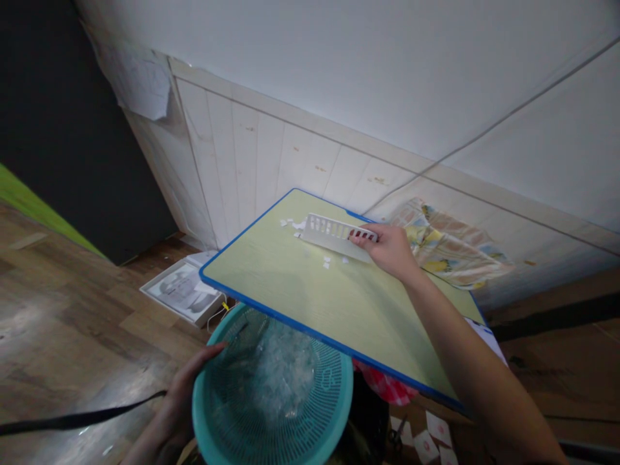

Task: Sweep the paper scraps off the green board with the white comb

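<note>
Right hand (387,248) is grasping one end of a white slotted piece (334,242), which is extending leftward over the desk's (271,271) far half, beside white scraps (327,262). Left hand (186,378) is gripping the turquoise basket's (343,394) left rim; its far side is sitting under the near edge. Open surface is spanning the near-left corner.

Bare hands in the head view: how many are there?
2: the left hand holds the round turquoise plastic basket by its rim; the right hand grips a long white slotted strip over the pale-yellow, blue-edged tabletop.
</note>
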### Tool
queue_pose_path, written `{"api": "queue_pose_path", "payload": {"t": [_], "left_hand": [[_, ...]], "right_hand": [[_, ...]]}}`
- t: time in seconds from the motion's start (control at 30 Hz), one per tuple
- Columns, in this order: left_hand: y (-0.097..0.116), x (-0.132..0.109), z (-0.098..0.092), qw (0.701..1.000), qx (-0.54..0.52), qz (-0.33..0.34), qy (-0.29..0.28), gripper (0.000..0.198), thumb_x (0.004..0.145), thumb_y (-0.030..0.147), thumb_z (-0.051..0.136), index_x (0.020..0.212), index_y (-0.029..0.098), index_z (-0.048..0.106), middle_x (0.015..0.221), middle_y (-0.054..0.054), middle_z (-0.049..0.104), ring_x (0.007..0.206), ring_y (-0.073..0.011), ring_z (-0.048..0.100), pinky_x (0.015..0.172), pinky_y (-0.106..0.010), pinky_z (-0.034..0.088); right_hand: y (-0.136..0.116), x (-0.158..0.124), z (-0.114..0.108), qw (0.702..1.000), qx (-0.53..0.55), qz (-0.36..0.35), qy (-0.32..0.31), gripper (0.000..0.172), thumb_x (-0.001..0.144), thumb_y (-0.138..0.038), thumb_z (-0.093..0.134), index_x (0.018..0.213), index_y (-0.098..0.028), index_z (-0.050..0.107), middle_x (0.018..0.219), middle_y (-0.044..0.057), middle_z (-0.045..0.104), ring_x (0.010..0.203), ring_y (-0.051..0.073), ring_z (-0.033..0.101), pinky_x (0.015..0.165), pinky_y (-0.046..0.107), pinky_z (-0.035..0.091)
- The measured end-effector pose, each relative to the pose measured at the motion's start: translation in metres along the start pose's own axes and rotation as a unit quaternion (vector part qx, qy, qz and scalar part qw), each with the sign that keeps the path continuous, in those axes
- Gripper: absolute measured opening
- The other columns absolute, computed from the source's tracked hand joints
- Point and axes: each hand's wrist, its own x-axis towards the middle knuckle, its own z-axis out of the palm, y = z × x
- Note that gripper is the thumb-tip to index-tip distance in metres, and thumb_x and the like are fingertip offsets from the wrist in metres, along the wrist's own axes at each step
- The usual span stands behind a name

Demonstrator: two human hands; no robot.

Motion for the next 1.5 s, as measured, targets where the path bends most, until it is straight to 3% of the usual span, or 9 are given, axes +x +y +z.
{"api": "queue_pose_path", "payload": {"t": [0.2,0.43,0.57,0.87,1.17,1.33,1.5], "left_hand": [[0.001,-0.002,-0.002,1.000,-0.017,0.000,0.003,0.005,0.080,0.014,0.072,0.082,0.012,0.075,0.071,-0.015,0.082,0.064,-0.0325,0.078,0.062,-0.041,0.065],[0.002,0.002,-0.004,1.000,-0.021,-0.003,-0.007,0.010,0.082,0.013,0.069,0.075,0.013,0.077,0.067,-0.013,0.081,0.059,-0.0301,0.077,0.058,-0.037,0.064],[0.002,0.002,-0.003,1.000,-0.020,-0.004,-0.014,0.009,0.082,0.014,0.070,0.078,0.013,0.077,0.070,-0.012,0.082,0.061,-0.0300,0.078,0.062,-0.039,0.065],[0.004,0.001,-0.003,1.000,-0.012,0.010,-0.003,0.012,0.085,0.013,0.066,0.078,0.014,0.076,0.067,-0.011,0.081,0.060,-0.0298,0.078,0.062,-0.040,0.066],[0.008,-0.001,0.002,1.000,-0.018,0.006,0.006,0.015,0.086,0.014,0.063,0.079,0.013,0.076,0.066,-0.014,0.081,0.059,-0.0315,0.077,0.062,-0.043,0.066],[0.010,-0.006,0.007,1.000,-0.026,0.007,0.013,0.016,0.085,0.011,0.064,0.073,0.014,0.076,0.062,-0.013,0.079,0.055,-0.0297,0.077,0.057,-0.039,0.065],[0.010,-0.007,0.006,1.000,-0.030,0.002,0.008,0.017,0.085,0.012,0.064,0.074,0.013,0.077,0.063,-0.013,0.080,0.054,-0.0290,0.076,0.056,-0.038,0.065]], "right_hand": [[0.002,0.012,0.019,1.000,0.004,-0.014,-0.015,0.026,0.084,-0.032,0.064,0.094,-0.016,0.080,0.074,0.003,0.074,0.063,0.016,0.060,0.058,0.025,0.037],[0.003,-0.017,-0.005,1.000,0.019,0.006,-0.023,0.024,0.082,-0.035,0.067,0.090,-0.017,0.080,0.071,0.002,0.073,0.058,0.015,0.058,0.054,0.026,0.036],[0.001,-0.023,-0.005,1.000,0.001,0.021,0.011,0.023,0.083,-0.033,0.065,0.090,-0.017,0.080,0.074,0.004,0.075,0.060,0.016,0.061,0.056,0.026,0.038],[-0.006,-0.044,-0.014,0.999,0.035,0.011,-0.010,0.019,0.084,-0.032,0.066,0.089,-0.019,0.080,0.073,0.002,0.075,0.060,0.016,0.062,0.057,0.026,0.039],[-0.040,-0.040,0.024,0.996,0.002,0.065,0.054,0.022,0.086,-0.028,0.063,0.097,-0.018,0.079,0.080,0.005,0.078,0.068,0.020,0.068,0.062,0.029,0.043],[-0.053,-0.051,0.036,0.997,-0.014,0.062,0.044,0.024,0.089,-0.025,0.058,0.099,-0.019,0.079,0.089,0.007,0.079,0.077,0.023,0.072,0.068,0.029,0.045],[-0.059,-0.065,0.032,0.998,-0.025,0.049,0.023,0.022,0.090,-0.024,0.058,0.095,-0.020,0.079,0.079,0.006,0.078,0.067,0.020,0.070,0.062,0.027,0.042]]}}
